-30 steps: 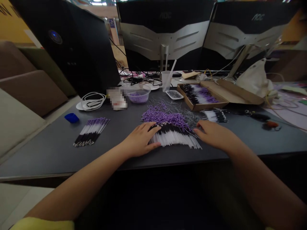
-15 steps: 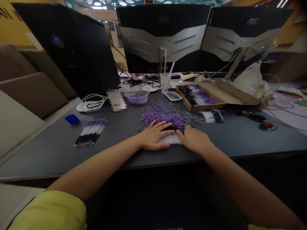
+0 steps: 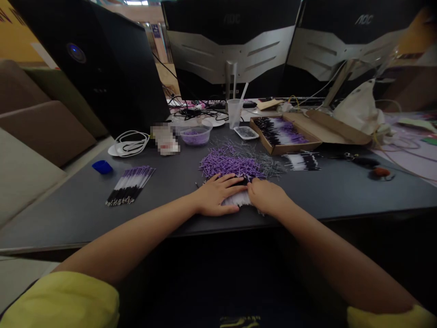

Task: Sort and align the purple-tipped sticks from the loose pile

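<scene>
My left hand [image 3: 215, 195] lies flat with fingers spread over a row of slim black-and-white sticks [image 3: 238, 199] near the table's front edge. At the row's right end is my right hand [image 3: 268, 196], its fingers curled in and its thumb side against the sticks; what it grips, if anything, is hidden. Just beyond both hands spreads a heap of short purple sticks [image 3: 232, 163]. Thin grey pieces [image 3: 273, 167] are scattered at its right. A neat row of sticks with purple, white and black sections [image 3: 131, 185] lies to the left.
An open cardboard box [image 3: 278, 148] holds many similar sticks. Behind the heap stand a plastic tub [image 3: 195, 136], a small white tray [image 3: 246, 132] and a cup with a straw [image 3: 234, 114]. White-and-black sticks [image 3: 302, 161] lie right; a blue cap-like piece [image 3: 102, 167] is left.
My right hand has shifted left along the row, closer to my left hand, and its fingers are more curled. My left hand stays spread on the sticks. The view has tilted slightly down.
</scene>
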A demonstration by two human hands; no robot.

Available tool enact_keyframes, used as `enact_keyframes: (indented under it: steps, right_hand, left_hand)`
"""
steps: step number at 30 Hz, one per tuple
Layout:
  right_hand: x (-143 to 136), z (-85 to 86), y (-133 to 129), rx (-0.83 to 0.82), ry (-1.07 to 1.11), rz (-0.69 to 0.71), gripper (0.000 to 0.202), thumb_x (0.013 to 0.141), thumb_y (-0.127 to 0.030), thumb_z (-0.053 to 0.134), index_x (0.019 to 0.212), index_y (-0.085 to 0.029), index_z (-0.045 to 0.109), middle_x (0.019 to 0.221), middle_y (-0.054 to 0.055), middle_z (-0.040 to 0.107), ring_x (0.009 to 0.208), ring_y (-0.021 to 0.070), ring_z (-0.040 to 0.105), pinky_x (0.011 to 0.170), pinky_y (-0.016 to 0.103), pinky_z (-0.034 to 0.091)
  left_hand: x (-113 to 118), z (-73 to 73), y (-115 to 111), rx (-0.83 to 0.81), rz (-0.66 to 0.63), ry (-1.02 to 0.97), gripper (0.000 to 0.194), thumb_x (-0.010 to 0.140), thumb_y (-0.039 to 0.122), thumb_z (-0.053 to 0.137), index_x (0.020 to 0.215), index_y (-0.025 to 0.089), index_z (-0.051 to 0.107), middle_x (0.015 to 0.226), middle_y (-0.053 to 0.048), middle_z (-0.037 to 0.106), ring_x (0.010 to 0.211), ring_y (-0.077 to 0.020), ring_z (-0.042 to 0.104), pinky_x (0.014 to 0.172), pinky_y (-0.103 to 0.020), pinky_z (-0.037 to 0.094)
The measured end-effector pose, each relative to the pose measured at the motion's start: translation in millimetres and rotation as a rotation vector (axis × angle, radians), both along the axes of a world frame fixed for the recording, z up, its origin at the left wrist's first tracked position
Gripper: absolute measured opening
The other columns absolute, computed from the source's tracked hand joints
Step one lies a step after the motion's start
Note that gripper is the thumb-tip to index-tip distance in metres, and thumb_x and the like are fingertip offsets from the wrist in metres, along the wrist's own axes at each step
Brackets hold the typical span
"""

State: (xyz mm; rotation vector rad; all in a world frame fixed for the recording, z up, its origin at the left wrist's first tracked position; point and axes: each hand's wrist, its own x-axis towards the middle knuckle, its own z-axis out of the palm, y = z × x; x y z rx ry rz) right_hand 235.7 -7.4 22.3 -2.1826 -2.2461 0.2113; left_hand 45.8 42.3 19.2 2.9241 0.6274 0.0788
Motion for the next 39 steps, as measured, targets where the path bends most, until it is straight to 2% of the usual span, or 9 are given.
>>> enact_keyframes:
  steps: [14, 20, 31, 35, 39]
  right_hand:
    - [-14, -1.9, -23, 0.034, -0.015, 0.015, 0.04, 0.095, -0.027, 0.027, 0.104, -0.006, 0.06, 0.091, 0.023, 0.069, 0.084, 0.0327, 0.069, 0.069, 0.04, 0.049]
    - [-16, -1.4, -19, 0.019, 0.023, -0.011, 0.041, 0.094, -0.029, 0.028, 0.102, -0.008, 0.062, 0.093, 0.022, 0.069, 0.086, 0.0316, 0.069, 0.072, 0.039, 0.048]
    - [3, 6.8, -12, -0.028, 0.016, -0.029, 0.053, 0.095, -0.044, 0.027, 0.096, -0.011, 0.068, 0.094, 0.021, 0.07, 0.088, 0.0313, 0.067, 0.075, 0.041, 0.047]
    - [11, 8.3, -24, 0.01, 0.022, 0.016, 0.051, 0.096, -0.047, 0.026, 0.098, -0.013, 0.063, 0.092, 0.018, 0.069, 0.086, 0.0301, 0.066, 0.071, 0.038, 0.046]
    - [27, 3.7, -43, 0.098, 0.066, 0.124, 0.052, 0.095, -0.054, 0.024, 0.11, -0.016, 0.057, 0.106, 0.015, 0.066, 0.091, 0.0276, 0.064, 0.073, 0.035, 0.046]
  left_hand:
    - [-18, 1.5, -28, -0.035, 0.006, -0.061, 0.067, 0.084, 0.059, 0.05, 0.144, 0.034, 0.032, 0.154, -0.005, 0.028, 0.14, -0.0339, 0.023, 0.112, -0.06, 0.016]
    - [-21, 2.6, -31, -0.043, 0.023, -0.043, 0.068, 0.084, 0.061, 0.049, 0.144, 0.034, 0.031, 0.154, -0.005, 0.026, 0.141, -0.0335, 0.021, 0.111, -0.061, 0.016]
    - [-25, 3.3, -31, -0.031, 0.019, -0.1, 0.068, 0.085, 0.057, 0.049, 0.146, 0.032, 0.029, 0.153, -0.006, 0.028, 0.141, -0.0317, 0.023, 0.114, -0.058, 0.008]
    - [-27, 4.3, -30, 0.006, 0.023, -0.114, 0.066, 0.087, 0.057, 0.046, 0.144, 0.027, 0.033, 0.152, -0.006, 0.03, 0.142, -0.0296, 0.022, 0.116, -0.054, 0.005]
    - [-31, 8.6, -32, -0.015, 0.075, -0.155, 0.063, 0.089, 0.056, 0.043, 0.144, 0.028, 0.033, 0.151, -0.005, 0.033, 0.141, -0.0277, 0.023, 0.117, -0.051, 0.009]
